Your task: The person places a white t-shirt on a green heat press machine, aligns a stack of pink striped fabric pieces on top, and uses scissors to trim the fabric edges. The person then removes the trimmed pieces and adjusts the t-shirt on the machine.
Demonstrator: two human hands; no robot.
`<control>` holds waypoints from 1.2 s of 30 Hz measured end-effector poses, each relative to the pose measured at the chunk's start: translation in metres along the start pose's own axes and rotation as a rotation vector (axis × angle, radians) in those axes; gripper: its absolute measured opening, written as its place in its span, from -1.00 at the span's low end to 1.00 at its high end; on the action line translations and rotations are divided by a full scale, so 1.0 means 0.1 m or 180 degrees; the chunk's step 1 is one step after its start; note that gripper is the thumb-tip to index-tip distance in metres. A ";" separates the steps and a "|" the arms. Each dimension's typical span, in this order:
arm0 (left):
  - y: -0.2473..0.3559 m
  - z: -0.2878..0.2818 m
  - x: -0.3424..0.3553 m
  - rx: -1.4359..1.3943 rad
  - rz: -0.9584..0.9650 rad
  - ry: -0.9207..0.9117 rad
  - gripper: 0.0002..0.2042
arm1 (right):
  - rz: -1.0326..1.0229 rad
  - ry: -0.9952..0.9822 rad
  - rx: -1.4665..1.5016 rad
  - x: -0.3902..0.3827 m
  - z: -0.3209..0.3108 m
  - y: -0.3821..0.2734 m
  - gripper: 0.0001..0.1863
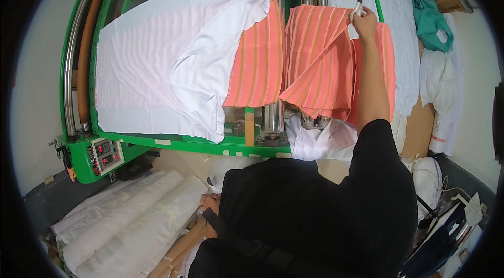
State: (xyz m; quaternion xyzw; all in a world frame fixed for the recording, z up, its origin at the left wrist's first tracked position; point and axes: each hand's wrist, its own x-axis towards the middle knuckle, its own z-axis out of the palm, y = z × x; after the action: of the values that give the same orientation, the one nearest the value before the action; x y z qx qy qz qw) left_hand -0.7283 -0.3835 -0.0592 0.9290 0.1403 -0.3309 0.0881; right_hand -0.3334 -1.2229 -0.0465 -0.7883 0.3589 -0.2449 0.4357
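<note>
In a crowded workroom with pale walls (475, 99), a wide machine with a green frame (210, 148), seen from above. Across its steel rollers (273, 123), right of the middle, a coral striped cloth (320, 41) with yellow lines: flat at the left part, folded back in a loose, slanting flap in the middle, and continuing at the right beneath the forearm. Over the left part of the machine, a large white cloth (152, 68), creased at its right side and overlapping the left end of the striped cloth.

By judgement, somewhere in the middle of the work: striped cloth already laid over the rollers, white cloth already spread, but flap not yet smooth and flat. Whether already cut anywhere, impossible to tell from here.

At the far right corner of the flap, the right hand (365, 21), with fingers closed around the white handles of the scissors (358, 0), blades pointing to the far side and seemingly together. Very near to the cloth edge; whether also pinching it, cannot tell. Low at the near left, beside the body, the left hand (210, 203), with fingers bent; whether holding something or not, cannot tell.

Further out, at the left, a control box (107, 153) with red lights; nearer, wrapped rolls (131, 220) lying side by side. At the far right, a bunched green fabric (431, 18), beyond pale sheets (401, 62).
</note>
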 end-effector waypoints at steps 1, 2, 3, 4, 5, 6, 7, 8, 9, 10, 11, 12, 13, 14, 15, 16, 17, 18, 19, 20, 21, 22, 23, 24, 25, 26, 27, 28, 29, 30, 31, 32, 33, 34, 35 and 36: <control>0.06 -0.07 0.05 0.0020 0.0073 -0.0091 -0.77 | -0.0069 0.0056 -0.0184 -0.04 -0.01 0.15 -0.37; 0.14 -0.13 0.07 0.0046 0.0129 -0.0178 -0.77 | -0.0052 0.0010 0.0123 -0.11 0.03 0.29 -0.38; 0.20 -0.19 0.06 0.0065 0.0169 -0.0250 -0.77 | -0.0131 0.0111 -0.0053 -0.25 0.05 0.21 -0.37; 0.28 -0.25 0.07 0.0087 0.0222 -0.0329 -0.77 | -0.0209 0.0224 -0.0236 -0.47 0.09 0.16 -0.36; 0.35 -0.31 0.03 0.0106 0.0262 -0.0394 -0.77 | -0.0293 0.0326 -0.0405 -0.70 0.11 0.04 -0.36; 0.43 -0.38 0.02 0.0131 0.0320 -0.0457 -0.77 | -0.0343 0.0284 -0.0304 -0.89 0.10 0.05 -0.35; 0.52 -0.46 0.02 0.0162 0.0380 -0.0513 -0.77 | -0.0382 0.0242 -0.0211 -1.08 0.10 0.13 -0.33; 0.62 -0.53 0.02 0.0213 0.0422 -0.0568 -0.76 | -0.0418 0.0188 -0.0109 -1.31 0.11 0.16 -0.32; 0.71 -0.59 -0.01 0.0238 0.0438 -0.0612 -0.76 | 0.0100 -0.0272 0.0604 -1.64 0.05 -0.12 -0.30; 0.80 -0.66 -0.03 0.0262 0.0452 -0.0616 -0.76 | 0.0620 -0.0732 0.1336 -2.03 -0.07 -0.48 -0.28; 0.90 -0.74 0.00 0.0307 0.0520 -0.0622 -0.76 | 0.0909 -0.0959 0.1422 -2.36 -0.23 -0.67 -0.29; 1.01 -0.83 0.04 0.0362 0.0584 -0.0610 -0.76 | 0.1197 -0.1186 0.1525 -2.65 -0.39 -0.76 -0.30; 1.20 -0.94 0.26 0.0529 0.0821 -0.0719 -0.76 | 0.1229 -0.1287 0.1650 -2.96 -0.65 -0.60 -0.32; 1.34 -1.01 0.30 0.0571 0.0921 -0.0740 -0.75 | 0.1205 -0.1601 0.1824 -3.24 -0.75 -0.48 -0.34; 1.46 -1.05 0.31 0.0593 0.0943 -0.0728 -0.75 | 0.1366 -0.1990 0.1863 -3.49 -0.86 -0.58 -0.33; 1.60 -1.13 0.35 0.0668 0.1020 -0.0735 -0.75 | 0.1546 -0.2321 0.1907 -3.72 -1.00 -0.66 -0.32; 1.75 -1.22 0.41 0.0727 0.1087 -0.0755 -0.74 | 0.1857 -0.2565 0.2232 -3.90 -1.08 -0.63 -0.34; 1.89 -1.32 0.45 0.0819 0.1132 -0.0787 -0.74 | 0.2091 -0.2696 0.2393 -4.06 -1.16 -0.64 -0.32; 1.99 -1.41 0.46 0.0886 0.1204 -0.0876 -0.73 | 0.2244 -0.2739 0.2543 -4.19 -1.20 -0.64 -0.32; 2.10 -1.51 0.47 0.0966 0.1277 -0.0961 -0.73 | 0.2412 -0.2763 0.2561 -4.30 -1.23 -0.63 -0.32; 2.16 -1.59 0.47 0.1045 0.1353 -0.1046 -0.72 | 0.2571 -0.2784 0.2576 -4.39 -1.26 -0.62 -0.33; 2.20 -1.65 0.46 0.1055 0.1318 -0.1107 -0.73 | 0.2618 -0.2795 0.2530 -4.46 -1.29 -0.58 -0.33; 2.24 -1.72 0.47 0.1074 0.1278 -0.1159 -0.73 | 0.2664 -0.2809 0.2496 -4.53 -1.28 -0.53 -0.33; 2.26 -1.76 0.49 0.1089 0.1235 -0.1210 -0.73 | 0.2709 -0.2827 0.2460 -4.58 -1.27 -0.48 -0.33; 2.25 -1.78 0.52 0.1076 0.1228 -0.1222 -0.72 | 0.2659 -0.2840 0.2531 -4.61 -1.24 -0.43 -0.32; 2.18 -1.78 0.53 0.1063 0.1185 -0.1239 -0.72 | 0.2630 -0.2880 0.2606 -4.63 -1.20 -0.37 -0.31; 2.10 -1.77 0.55 0.1061 0.1159 -0.1257 -0.71 | 0.2596 -0.2898 0.2686 -4.64 -1.17 -0.34 -0.30; 2.01 -1.74 0.58 0.1076 0.1135 -0.1268 -0.73 | 0.2521 -0.2877 0.2805 -4.64 -1.14 -0.33 -0.30; 1.89 -1.68 0.63 0.1067 0.1106 -0.1264 -0.76 | 0.2543 -0.2901 0.2831 -4.65 -1.12 -0.34 -0.30; 1.80 -1.64 0.68 0.1066 0.1090 -0.1252 -0.78 | 0.2553 -0.2914 0.2864 -4.65 -1.10 -0.35 -0.30; 1.68 -1.59 0.74 0.1007 0.1117 -0.1218 -0.79 | 0.2563 -0.2932 0.2896 -4.65 -1.09 -0.35 -0.30; 1.54 -1.53 0.79 0.0938 0.1140 -0.1184 -0.80 | 0.2562 -0.2946 0.2933 -4.67 -1.09 -0.35 -0.31; 1.49 -1.52 0.80 0.0870 0.1169 -0.1163 -0.81 | 0.2569 -0.2952 0.2964 -4.71 -1.11 -0.35 -0.32; 1.44 -1.52 0.82 0.0931 0.1132 -0.1185 -0.81 | 0.2576 -0.2962 0.2994 -4.74 -1.11 -0.35 -0.32; 1.43 -1.51 0.82 0.0982 0.1100 -0.1214 -0.81 | 0.2593 -0.2931 0.2969 -4.74 -1.12 -0.36 -0.33; 1.42 -1.51 0.82 0.1031 0.1063 -0.1242 -0.81 | 0.2610 -0.2904 0.2944 -4.74 -1.12 -0.38 -0.34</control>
State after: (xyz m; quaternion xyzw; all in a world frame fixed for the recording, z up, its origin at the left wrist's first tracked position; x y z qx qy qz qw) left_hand -0.5332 -0.4621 0.0143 0.8601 -0.0886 -0.5020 0.0173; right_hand -0.6927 -0.8971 0.0078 -0.3527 0.2683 0.1605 0.8820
